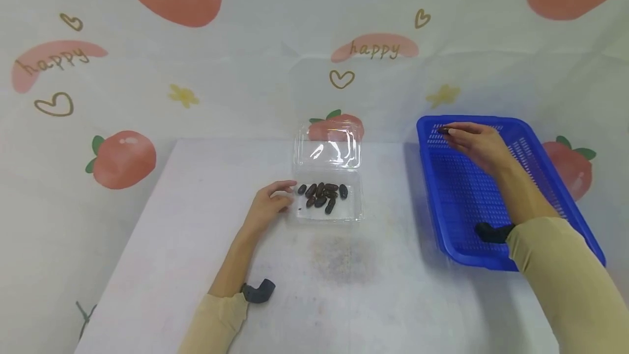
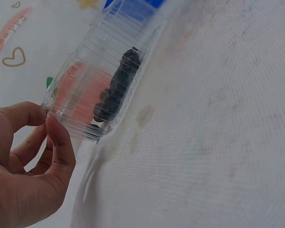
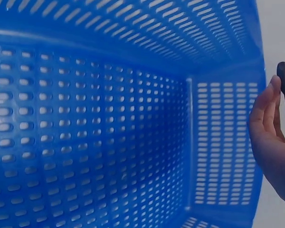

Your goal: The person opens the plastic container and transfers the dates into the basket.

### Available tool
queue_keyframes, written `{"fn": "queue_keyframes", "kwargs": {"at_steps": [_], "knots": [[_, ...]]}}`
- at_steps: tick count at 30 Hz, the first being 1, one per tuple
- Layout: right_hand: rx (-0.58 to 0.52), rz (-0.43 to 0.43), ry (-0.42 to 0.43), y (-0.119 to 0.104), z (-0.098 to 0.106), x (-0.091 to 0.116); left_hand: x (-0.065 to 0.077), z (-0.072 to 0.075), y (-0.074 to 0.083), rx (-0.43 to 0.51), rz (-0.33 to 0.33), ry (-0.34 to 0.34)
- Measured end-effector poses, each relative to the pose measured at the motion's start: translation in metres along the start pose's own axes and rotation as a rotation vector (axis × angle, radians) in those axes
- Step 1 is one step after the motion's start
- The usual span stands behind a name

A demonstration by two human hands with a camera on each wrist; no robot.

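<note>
A clear plastic clamshell box [image 1: 355, 212] lies with its lid [image 1: 328, 152] raised at the back. Several glossy dark brown dates [image 1: 320, 189] are clustered inside, along the box wall in the left wrist view. My left hand [image 1: 267, 205] is at the box's left side, thumb and forefinger pinching its rim in the left wrist view. Over the far left end of a blue plastic basket [image 1: 432, 201], my right hand [image 1: 476, 143] pinches one dark date [image 3: 284, 78] between thumb and fingertips. The right wrist view shows that hand beyond the basket's end wall.
Both the box and the basket stand on a white-covered table [image 1: 196, 223], with a faint brownish stain [image 1: 344, 258] in front of the box. Behind rises a white printed cloth [image 1: 255, 70] with red fruit and hearts. The basket's slotted walls stand tall at the right.
</note>
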State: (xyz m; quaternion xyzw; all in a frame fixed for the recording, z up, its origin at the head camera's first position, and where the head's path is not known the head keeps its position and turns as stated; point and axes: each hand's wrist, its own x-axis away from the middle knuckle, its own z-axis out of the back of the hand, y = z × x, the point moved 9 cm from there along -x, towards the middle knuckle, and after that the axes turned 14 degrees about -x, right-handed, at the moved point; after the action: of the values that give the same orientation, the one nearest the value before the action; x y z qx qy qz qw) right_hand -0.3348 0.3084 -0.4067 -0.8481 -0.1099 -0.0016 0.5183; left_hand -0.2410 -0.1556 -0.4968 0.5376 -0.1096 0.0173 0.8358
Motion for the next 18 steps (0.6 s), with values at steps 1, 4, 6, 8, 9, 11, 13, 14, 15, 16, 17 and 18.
{"fn": "queue_keyframes", "kwargs": {"at_steps": [1, 4, 6, 8, 9, 11, 13, 14, 15, 16, 17, 18], "knots": [[0.002, -0.006, 0.008, 0.001, 0.004, -0.001, 0.0, 0.0, 0.001, -0.004, -0.003, -0.001], [0.0, -0.03, 0.018, 0.006, 0.013, -0.004, 0.0, 0.0, 0.001, -0.006, -0.002, 0.001], [-0.002, -0.044, 0.021, 0.009, 0.018, -0.006, 0.0, 0.001, 0.001, -0.01, 0.0, 0.005], [-0.018, -0.062, 0.013, 0.014, 0.023, -0.007, 0.001, 0.0, 0.002, -0.011, 0.002, 0.006], [-0.017, -0.072, 0.012, 0.017, 0.026, -0.008, 0.002, -0.001, 0.002, -0.007, 0.005, 0.003], [0.025, -0.095, 0.016, 0.023, 0.031, -0.009, 0.003, -0.001, 0.001, -0.001, 0.011, 0.0], [0.071, -0.123, 0.027, 0.029, 0.038, -0.009, 0.003, -0.002, 0.001, 0.009, 0.016, -0.002], [0.095, -0.137, 0.035, 0.032, 0.041, -0.009, 0.003, -0.002, 0.0, 0.014, 0.016, -0.004], [0.132, -0.148, 0.049, 0.034, 0.044, -0.01, 0.003, -0.002, 0.0, 0.021, 0.018, -0.004], [0.158, -0.161, 0.057, 0.036, 0.048, -0.01, 0.003, -0.002, 0.0, 0.025, 0.019, -0.002], [0.175, -0.173, 0.064, 0.039, 0.051, -0.01, 0.003, -0.002, -0.001, 0.029, 0.02, -0.002], [0.188, -0.187, 0.068, 0.042, 0.053, -0.01, 0.002, -0.002, -0.001, 0.031, 0.021, -0.002]]}}
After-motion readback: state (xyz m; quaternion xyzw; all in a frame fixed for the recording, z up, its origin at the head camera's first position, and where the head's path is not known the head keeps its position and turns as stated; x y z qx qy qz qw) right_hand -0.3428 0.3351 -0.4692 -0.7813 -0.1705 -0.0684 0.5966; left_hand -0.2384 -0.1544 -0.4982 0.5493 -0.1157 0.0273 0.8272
